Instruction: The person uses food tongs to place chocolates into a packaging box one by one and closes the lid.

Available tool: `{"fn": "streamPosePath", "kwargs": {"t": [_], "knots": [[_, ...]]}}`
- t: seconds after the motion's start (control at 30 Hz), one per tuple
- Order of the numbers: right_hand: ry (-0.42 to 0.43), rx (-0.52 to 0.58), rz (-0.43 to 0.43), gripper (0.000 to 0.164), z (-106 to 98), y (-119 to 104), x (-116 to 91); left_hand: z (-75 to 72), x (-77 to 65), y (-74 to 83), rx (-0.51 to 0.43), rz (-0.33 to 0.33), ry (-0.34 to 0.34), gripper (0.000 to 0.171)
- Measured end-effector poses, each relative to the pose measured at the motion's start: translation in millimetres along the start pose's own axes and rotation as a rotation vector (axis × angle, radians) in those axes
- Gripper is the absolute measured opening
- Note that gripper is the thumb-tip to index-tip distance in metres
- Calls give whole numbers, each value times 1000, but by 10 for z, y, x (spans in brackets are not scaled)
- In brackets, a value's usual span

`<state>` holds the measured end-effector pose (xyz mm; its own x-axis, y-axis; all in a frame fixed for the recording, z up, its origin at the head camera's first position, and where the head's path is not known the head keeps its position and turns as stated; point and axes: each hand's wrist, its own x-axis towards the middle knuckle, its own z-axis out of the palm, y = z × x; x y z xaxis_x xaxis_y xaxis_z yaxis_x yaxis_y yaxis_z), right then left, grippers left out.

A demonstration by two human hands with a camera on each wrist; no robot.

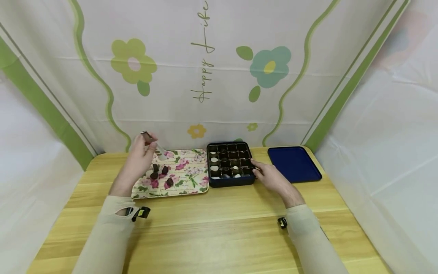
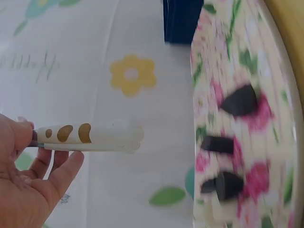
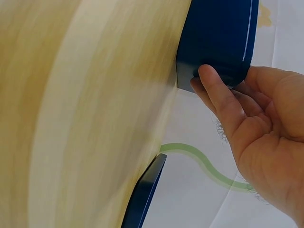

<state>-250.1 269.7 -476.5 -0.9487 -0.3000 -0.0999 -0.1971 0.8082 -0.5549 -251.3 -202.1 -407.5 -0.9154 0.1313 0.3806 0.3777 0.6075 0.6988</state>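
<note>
My left hand (image 1: pixel 139 154) pinches a pair of tongs (image 2: pixel 90 137) near the metal end, above the left part of a floral tray (image 1: pixel 191 188). The pale tips, with oval marks, lie close together and show nothing between them. Several small dark chocolate-like pieces (image 1: pixel 170 182) of different shapes sit on the tray. To its right stands a navy box (image 1: pixel 230 182) holding a grid of dark compartments. Pale pieces (image 1: pixel 214 160) fill much of its left column, and others lie along the front row. My right hand (image 1: pixel 273 179) holds the box at its right side, thumb against the wall.
A flat navy lid (image 1: pixel 294 164) lies at the right end of the wooden table (image 1: pixel 212 232). A printed cloth (image 1: pixel 226 106) hangs close behind the tray and box, and pale cloth encloses both sides.
</note>
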Motion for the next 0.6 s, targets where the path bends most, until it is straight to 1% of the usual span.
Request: {"fn": "streamPosePath", "kwargs": {"t": [0.13, 0.27, 0.4, 0.6], "knots": [[0, 8, -4, 55, -1, 2, -9, -127, -85, -165, 20, -32, 45, 32], [-4, 6, 1, 54, -2, 5, -11, -208, -159, -306, 43, -87, 48, 31], [-3, 0, 0, 54, 0, 5, -6, -227, -210, -443, 83, -120, 39, 30], [-6, 6, 0, 54, -4, 0, -6, -218, -233, -609, 91, -173, 40, 31]]}}
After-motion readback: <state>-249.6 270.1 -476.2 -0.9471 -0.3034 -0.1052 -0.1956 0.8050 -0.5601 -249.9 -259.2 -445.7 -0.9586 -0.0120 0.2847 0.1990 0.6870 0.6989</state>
